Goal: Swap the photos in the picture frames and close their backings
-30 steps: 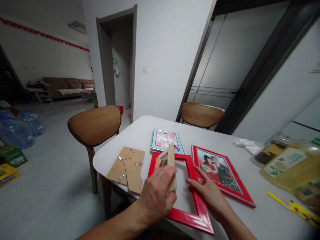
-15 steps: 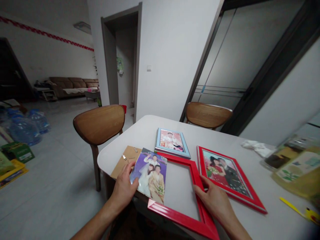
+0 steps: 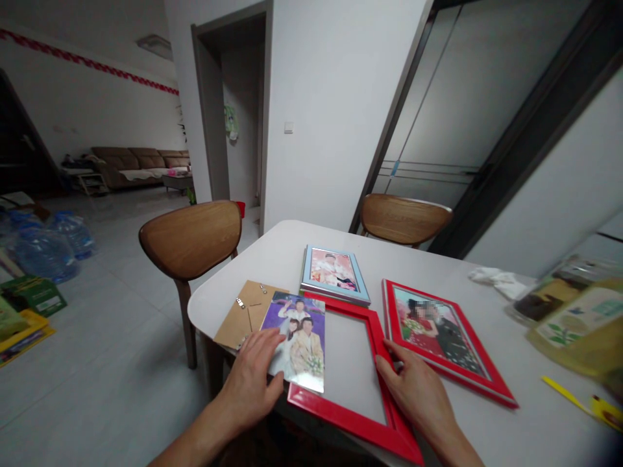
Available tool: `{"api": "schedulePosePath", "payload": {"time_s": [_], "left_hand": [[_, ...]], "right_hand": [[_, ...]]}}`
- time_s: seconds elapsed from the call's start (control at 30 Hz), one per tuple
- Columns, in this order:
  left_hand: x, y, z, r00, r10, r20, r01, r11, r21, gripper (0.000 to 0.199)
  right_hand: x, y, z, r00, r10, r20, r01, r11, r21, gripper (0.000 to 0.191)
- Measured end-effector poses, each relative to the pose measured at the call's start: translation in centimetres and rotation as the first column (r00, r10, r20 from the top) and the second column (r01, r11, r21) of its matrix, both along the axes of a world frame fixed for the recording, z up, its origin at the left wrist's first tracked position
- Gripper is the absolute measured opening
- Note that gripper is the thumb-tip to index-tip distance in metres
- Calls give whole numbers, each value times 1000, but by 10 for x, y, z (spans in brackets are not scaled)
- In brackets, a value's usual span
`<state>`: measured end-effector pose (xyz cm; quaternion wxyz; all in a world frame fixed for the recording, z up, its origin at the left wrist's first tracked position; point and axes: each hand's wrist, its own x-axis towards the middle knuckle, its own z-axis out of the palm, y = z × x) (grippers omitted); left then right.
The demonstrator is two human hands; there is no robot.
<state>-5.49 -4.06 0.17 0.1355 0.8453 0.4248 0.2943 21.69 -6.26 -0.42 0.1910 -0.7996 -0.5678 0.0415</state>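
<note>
Photo [image 3: 302, 344], upright a second ago, now faces up across the empty red frame [image 3: 350, 420], unseated; left hand [image 3: 256, 370] spread, right hand [image 3: 413, 384] clamped on frame.

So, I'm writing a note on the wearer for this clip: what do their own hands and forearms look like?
The left hand and right hand are both bare, with no gloves, rings or watch visible. No sleeves cover the visible parts of the left forearm or right forearm. Fine marks are too small to tell.

White table [image 3: 389, 266] bears framed pictures [image 3: 440, 337], possibly tissue [image 3: 496, 280].
</note>
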Motion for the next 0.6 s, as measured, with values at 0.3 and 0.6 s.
{"api": "schedulePosePath", "payload": {"time_s": [0.3, 0.6], "left_hand": [[2, -6, -1, 957, -181, -229, 180, 983, -27, 55], [7, 0, -8, 946, -174, -273, 212, 971, 115, 45]], "right_hand": [[-3, -3, -5, 999, 6, 31, -8, 998, 57, 44], [-3, -2, -8, 992, 87, 91, -97, 988, 120, 42]]}}
